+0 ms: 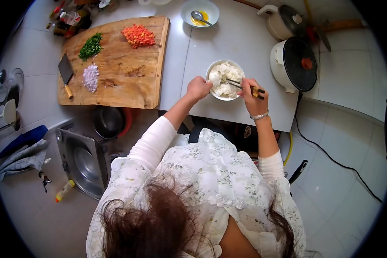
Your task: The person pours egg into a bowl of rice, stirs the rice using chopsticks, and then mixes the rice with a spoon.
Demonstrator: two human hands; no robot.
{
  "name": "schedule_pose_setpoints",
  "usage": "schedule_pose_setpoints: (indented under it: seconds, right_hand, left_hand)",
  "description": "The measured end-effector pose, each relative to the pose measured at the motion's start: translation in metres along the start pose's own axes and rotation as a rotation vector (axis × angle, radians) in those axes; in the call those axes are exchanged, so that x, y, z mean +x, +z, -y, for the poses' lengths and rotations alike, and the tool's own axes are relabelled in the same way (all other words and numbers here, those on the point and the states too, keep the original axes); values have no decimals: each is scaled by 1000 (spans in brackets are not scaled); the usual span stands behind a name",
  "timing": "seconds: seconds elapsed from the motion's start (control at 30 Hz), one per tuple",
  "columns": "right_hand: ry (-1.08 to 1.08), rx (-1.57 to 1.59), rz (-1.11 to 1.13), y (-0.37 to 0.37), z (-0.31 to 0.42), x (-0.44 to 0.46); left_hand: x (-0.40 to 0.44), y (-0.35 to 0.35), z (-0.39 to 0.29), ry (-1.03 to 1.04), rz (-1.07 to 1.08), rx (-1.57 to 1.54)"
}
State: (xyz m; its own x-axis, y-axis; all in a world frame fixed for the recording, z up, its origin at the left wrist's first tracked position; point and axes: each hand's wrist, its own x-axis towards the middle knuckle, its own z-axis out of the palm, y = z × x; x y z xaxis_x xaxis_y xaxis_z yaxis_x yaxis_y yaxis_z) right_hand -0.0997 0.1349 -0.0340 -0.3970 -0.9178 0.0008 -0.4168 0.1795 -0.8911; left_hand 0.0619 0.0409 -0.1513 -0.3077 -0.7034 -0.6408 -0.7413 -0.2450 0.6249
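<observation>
A white bowl (225,98) of cooked rice (225,71) stands near the front edge of the counter. My left hand (198,88) is closed on the bowl's left rim. In my right hand (256,96) I grip a pair of chopsticks (235,84), dark at the handles, with their tips down in the rice. A small hollow shows in the rice around the tips. Behind the bowl is a pale bowl (185,13) with beaten egg (201,19) and a metal spoon (198,16) leaning in it.
On the left a thick wooden cutting board (129,92) carries chopped greens (90,46), diced orange-red pieces (138,36), diced pale-purple onion (90,78) and a cleaver (66,69). An electric pot (279,64) with a glass lid stands right. A metal sink (99,172) lies lower left.
</observation>
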Motion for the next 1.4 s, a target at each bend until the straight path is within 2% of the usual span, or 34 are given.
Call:
schedule_pose_setpoints:
  seconds: [0.1, 0.2, 0.23, 0.33, 0.37, 0.47, 0.5, 0.6, 0.63, 0.73, 0.77, 0.87, 0.9, 1.03, 1.13, 1.27, 1.4]
  right_hand:
    - [-59, 39, -9, -8, 15, -19]
    - [-43, 56, 127, 9, -2, -27]
    - [-102, -72, 157, 10, -12, -21]
    - [-169, -69, 71, 8, -18, -13]
    - [-289, -135, 56, 4, -15, -15]
    - [-217, 36, -101, -10, 3, -23]
    - [-169, -17, -126, -17, 7, -22]
    - [-14, -23, -125, -12, -11, -16]
    - [79, 72, -117, -1, -16, -12]
    - [27, 102, -117, 25, -25, -5]
    - [105, 154, -96, 22, -24, -5]
    - [54, 175, -122, 6, -5, -10]
    - [-2, 68, -85, -1, -1, -13]
    - [-26, 126, 76, 8, 5, -21]
    - [-188, -47, 76, 13, -22, -12]
    - [-195, -44, -54, -4, -13, -13]
    - [35, 41, -177, -27, 16, -24]
  left_hand:
    - [0, 5, 1, -8, -47, -29]
    - [1, 5, 3, 9, -63, 25]
    - [1, 5, 1, 25, -78, 60]
    - [-6, 1, -4, 42, -99, 126]
    - [-7, -1, -6, 30, -92, 120]
    - [-7, 1, -7, 30, -131, 150]
    - [-6, 1, -6, 40, -155, 171]
    - [-2, 0, -3, 33, -83, 113]
    - [0, 0, -3, 38, -85, 116]
    - [3, 1, -1, 31, -99, 111]
    - [1, 2, 1, 17, -99, 107]
    - [-1, 1, -2, 10, -77, 104]
    - [-1, 0, -3, 11, -67, 109]
    - [-1, 3, -1, -17, -70, 61]
    - [6, 6, 5, -11, -62, 21]
    - [3, 3, 3, -35, -19, -17]
    - [6, 7, 6, -44, -23, -42]
